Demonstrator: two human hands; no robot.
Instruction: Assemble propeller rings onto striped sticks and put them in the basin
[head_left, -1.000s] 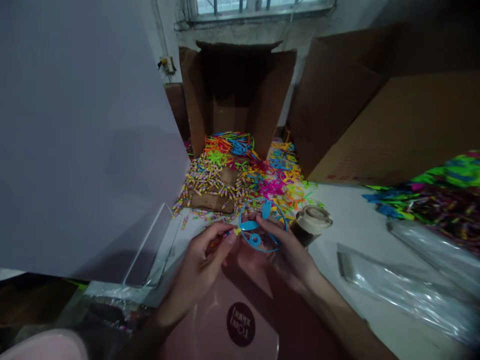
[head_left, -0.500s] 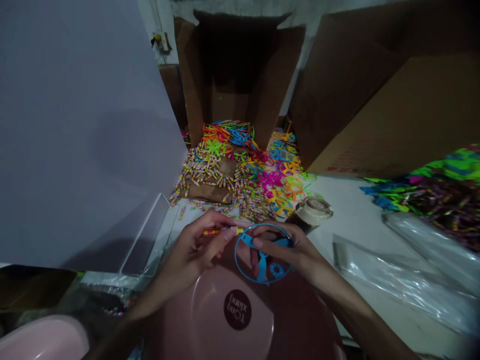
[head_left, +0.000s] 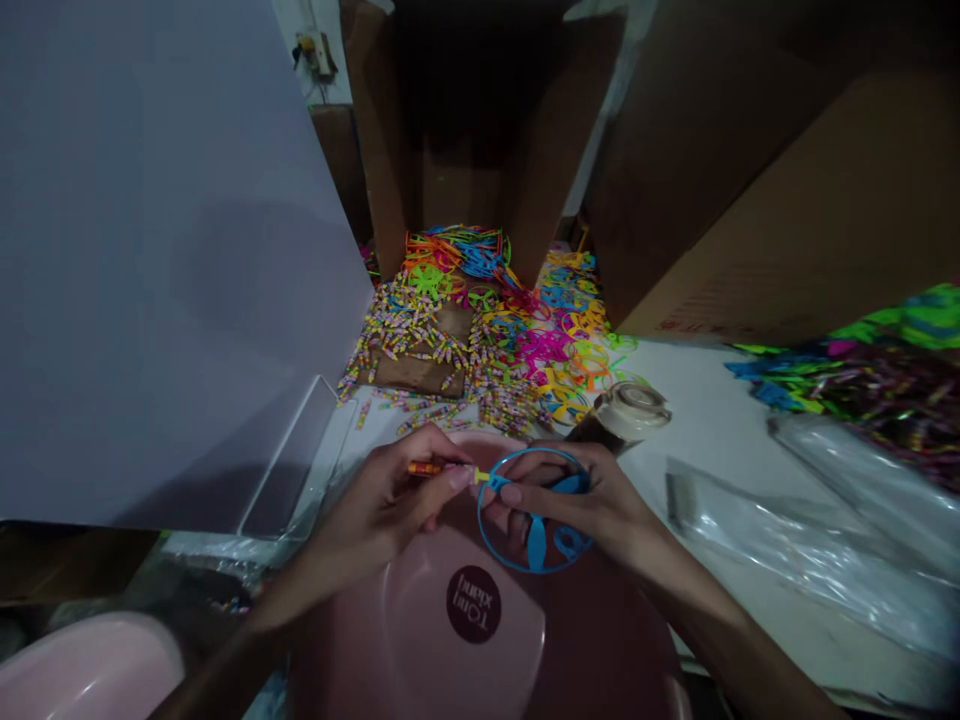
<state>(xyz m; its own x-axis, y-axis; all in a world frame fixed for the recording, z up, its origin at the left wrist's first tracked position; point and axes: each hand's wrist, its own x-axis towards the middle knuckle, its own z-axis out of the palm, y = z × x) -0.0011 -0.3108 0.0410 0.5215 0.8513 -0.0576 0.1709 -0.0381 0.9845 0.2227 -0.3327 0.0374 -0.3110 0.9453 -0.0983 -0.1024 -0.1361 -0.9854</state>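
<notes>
My left hand [head_left: 397,495] pinches a small stick [head_left: 424,468] with an orange end and a yellow tip; the fingers hide its middle. My right hand [head_left: 600,505] grips a blue ringed propeller [head_left: 536,545], thumb in front and fingers behind the ring. The stick's yellow tip meets the left side of the propeller's rim; whether it is pushed in cannot be told. A small blue ring piece [head_left: 571,542] shows at the propeller's lower right. Both hands are over a pink plastic tub [head_left: 409,640] with a dark round sticker.
Behind the tub lie a pile of small patterned sticks [head_left: 514,400] and many-coloured ringed propellers [head_left: 551,345]. A lidded jar [head_left: 634,410] stands to the right, near clear plastic bags [head_left: 787,560]. Cardboard boxes [head_left: 787,220] rise behind; a pale panel [head_left: 172,250] blocks the left.
The propeller has shifted slightly right and tilted, with its blades turned a little. The stick's yellow tip shows more. Both hands keep their holds, and the camera view has dipped slightly.
</notes>
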